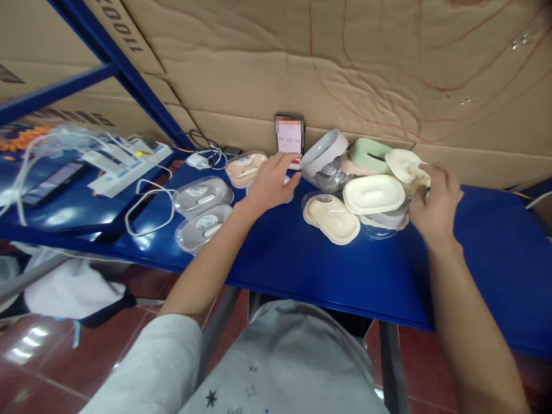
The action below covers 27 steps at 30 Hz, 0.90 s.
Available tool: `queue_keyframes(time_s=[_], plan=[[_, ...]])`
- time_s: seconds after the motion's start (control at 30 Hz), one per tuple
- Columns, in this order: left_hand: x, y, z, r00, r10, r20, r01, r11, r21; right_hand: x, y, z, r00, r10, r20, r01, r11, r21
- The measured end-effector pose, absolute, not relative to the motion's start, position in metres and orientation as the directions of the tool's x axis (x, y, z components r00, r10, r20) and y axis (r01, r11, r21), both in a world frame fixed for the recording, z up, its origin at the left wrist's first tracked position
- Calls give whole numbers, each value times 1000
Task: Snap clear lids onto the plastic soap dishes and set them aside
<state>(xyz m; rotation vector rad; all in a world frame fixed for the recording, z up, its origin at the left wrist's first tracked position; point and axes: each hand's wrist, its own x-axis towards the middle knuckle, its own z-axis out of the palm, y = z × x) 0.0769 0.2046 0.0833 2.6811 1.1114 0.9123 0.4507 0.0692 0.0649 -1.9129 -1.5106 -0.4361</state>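
Note:
My left hand (271, 185) is palm down with fingers stretched and thumb apart, over a small clear-lidded container (288, 194) that it partly hides; I cannot tell whether they touch. At the right, my right hand (436, 202) has its fingers closed on the edge of a cream oval tray (404, 164), which is tilted. Just below that tray lie another cream oval piece (374, 194) and a loose pair of cream pieces (338, 219). Grey oval bands (326, 152) and a green oval band (366, 155) stand behind them.
Grey clear-lidded boxes (203, 195) and a peach one (245, 168) sit left on the blue table (302, 270). A phone showing a timer (290, 138) leans on the cardboard wall (241, 69). White cables and a power strip (129, 169) lie far left.

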Motion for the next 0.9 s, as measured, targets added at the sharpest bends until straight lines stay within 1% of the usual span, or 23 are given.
queue_keyframes(time_s=[0.07,0.1,0.17,0.2,0.23,0.3,0.37,0.5,0.63,0.8,0.9], plan=[[48,205,87,508,745,432,714,-645,272,447,68,67,265,712,650,954,-98,-282],[35,207,88,473,795,380,774,-581,253,444,67,69,257,702,664,956,-83,-281],[13,216,92,384,895,229,885,-427,185,436,65,73,240,686,687,958,-54,-281],[6,223,94,340,927,156,920,-363,150,432,64,74,230,680,696,960,-40,-278],[1,230,95,307,946,106,939,-319,127,428,64,76,217,676,704,962,-26,-272],[-2,244,97,268,960,76,955,-275,112,422,63,77,181,673,717,968,7,-252],[2,257,96,247,967,59,958,-253,133,419,63,76,143,668,731,970,51,-237],[14,278,87,199,980,-22,964,-191,186,418,63,73,100,672,734,965,114,-236],[17,291,78,140,990,-12,963,-133,236,417,62,73,93,709,699,971,90,-221],[16,289,83,95,991,91,949,-118,292,409,60,76,45,687,725,959,174,-225],[13,282,92,36,987,154,942,-85,326,402,58,78,35,700,714,957,182,-225]])
